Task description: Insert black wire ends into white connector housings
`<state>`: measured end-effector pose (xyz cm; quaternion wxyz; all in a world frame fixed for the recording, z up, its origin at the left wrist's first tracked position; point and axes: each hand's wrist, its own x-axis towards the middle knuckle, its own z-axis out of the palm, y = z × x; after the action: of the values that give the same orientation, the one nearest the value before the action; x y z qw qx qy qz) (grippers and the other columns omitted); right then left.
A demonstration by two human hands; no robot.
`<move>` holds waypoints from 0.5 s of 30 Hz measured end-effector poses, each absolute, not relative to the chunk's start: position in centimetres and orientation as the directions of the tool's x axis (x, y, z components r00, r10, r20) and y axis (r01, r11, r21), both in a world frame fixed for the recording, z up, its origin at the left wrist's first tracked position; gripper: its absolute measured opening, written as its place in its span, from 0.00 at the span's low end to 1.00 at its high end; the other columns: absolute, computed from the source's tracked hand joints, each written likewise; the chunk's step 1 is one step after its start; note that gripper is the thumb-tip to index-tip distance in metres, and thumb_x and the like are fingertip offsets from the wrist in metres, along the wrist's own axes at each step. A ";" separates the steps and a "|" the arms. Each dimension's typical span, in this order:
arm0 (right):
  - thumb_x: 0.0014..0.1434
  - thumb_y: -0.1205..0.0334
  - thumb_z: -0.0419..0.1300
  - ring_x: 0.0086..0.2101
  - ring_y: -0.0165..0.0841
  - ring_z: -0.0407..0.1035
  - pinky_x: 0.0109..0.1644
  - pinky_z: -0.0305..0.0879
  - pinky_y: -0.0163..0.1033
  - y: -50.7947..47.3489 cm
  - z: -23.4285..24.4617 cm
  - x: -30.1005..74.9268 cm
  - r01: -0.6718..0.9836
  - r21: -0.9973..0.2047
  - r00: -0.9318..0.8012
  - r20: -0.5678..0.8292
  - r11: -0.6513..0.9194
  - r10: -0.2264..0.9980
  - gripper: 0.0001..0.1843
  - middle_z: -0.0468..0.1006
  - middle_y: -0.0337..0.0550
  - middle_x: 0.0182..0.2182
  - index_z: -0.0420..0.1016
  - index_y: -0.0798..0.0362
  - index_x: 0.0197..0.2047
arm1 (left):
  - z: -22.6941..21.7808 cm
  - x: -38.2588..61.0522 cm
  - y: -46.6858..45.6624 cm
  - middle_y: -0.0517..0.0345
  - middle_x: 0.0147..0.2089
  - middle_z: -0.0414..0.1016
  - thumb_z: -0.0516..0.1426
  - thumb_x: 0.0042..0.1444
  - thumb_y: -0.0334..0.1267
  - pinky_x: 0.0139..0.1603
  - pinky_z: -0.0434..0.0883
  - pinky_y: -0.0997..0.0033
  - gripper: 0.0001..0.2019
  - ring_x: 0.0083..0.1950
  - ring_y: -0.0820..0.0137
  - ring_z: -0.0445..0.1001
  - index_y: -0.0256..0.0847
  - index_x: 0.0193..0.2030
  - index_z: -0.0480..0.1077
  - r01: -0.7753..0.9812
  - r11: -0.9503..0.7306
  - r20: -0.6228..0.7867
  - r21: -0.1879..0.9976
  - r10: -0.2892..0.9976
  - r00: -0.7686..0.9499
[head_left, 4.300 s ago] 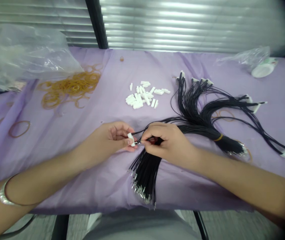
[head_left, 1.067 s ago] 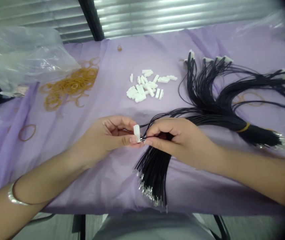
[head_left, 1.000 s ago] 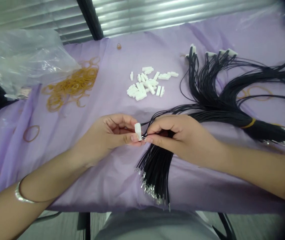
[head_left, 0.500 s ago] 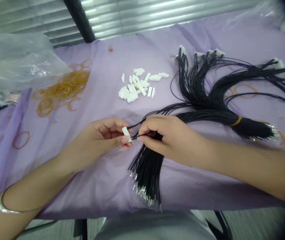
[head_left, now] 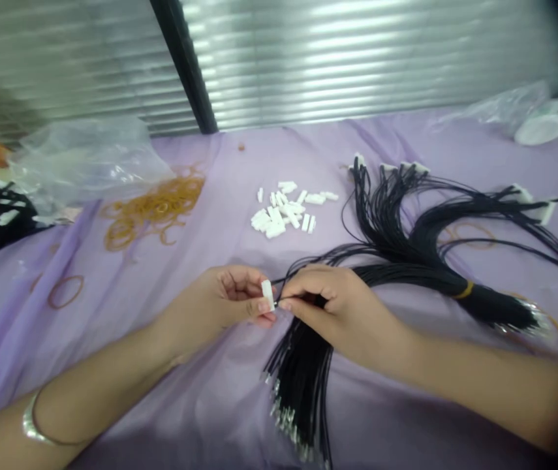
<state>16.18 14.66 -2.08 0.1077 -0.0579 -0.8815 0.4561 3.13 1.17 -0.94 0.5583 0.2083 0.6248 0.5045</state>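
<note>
My left hand point(head_left: 224, 305) pinches a small white connector housing point(head_left: 267, 294) between thumb and fingers, just left of the table's middle. My right hand point(head_left: 338, 305) is closed in a pinch on a thin black wire point(head_left: 292, 299) whose end meets the connector. Beneath my right hand lies a bundle of black wires point(head_left: 303, 369) with metal terminals pointing toward me. The same bundle runs right to a yellow rubber band point(head_left: 464, 290).
A pile of white connector housings point(head_left: 286, 209) lies behind my hands. Finished black wires with white connectors point(head_left: 406, 202) fan out at the right. Loose rubber bands point(head_left: 154, 207) and a clear plastic bag point(head_left: 85, 163) sit at the left on the purple cloth point(head_left: 171, 391).
The view has tilted upward, so the hands sit lower in the picture. Both hands keep the same pinch on the connector and wire, and the connector stands more upright.
</note>
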 end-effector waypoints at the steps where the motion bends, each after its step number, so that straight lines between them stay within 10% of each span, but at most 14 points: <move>1: 0.54 0.71 0.56 0.28 0.23 0.63 0.34 0.56 0.30 14.6 -2.1 16.1 0.020 -0.817 -0.971 0.121 0.576 0.205 0.06 0.71 0.34 0.25 0.73 0.54 0.29 | -0.9 3.2 1.2 0.62 0.27 0.73 0.61 0.48 0.32 0.35 0.71 0.79 0.06 0.30 0.77 0.73 0.35 0.33 0.69 -0.308 0.412 -0.496 0.857 0.821 -0.282; 15: 0.57 0.68 0.52 0.30 0.23 0.63 0.33 0.57 0.29 14.6 -1.2 15.9 0.114 -0.837 -0.973 0.015 0.536 0.231 0.05 0.71 0.34 0.28 0.69 0.53 0.33 | -0.7 2.9 1.1 0.55 0.33 0.74 0.57 0.54 0.36 0.37 0.71 0.76 0.09 0.33 0.75 0.73 0.33 0.39 0.69 -0.427 0.402 -0.522 0.810 0.825 -0.214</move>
<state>15.90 14.63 -1.18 0.0620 -0.0986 -0.8740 0.4717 2.88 1.14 -0.66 0.6028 0.1714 0.5809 0.5194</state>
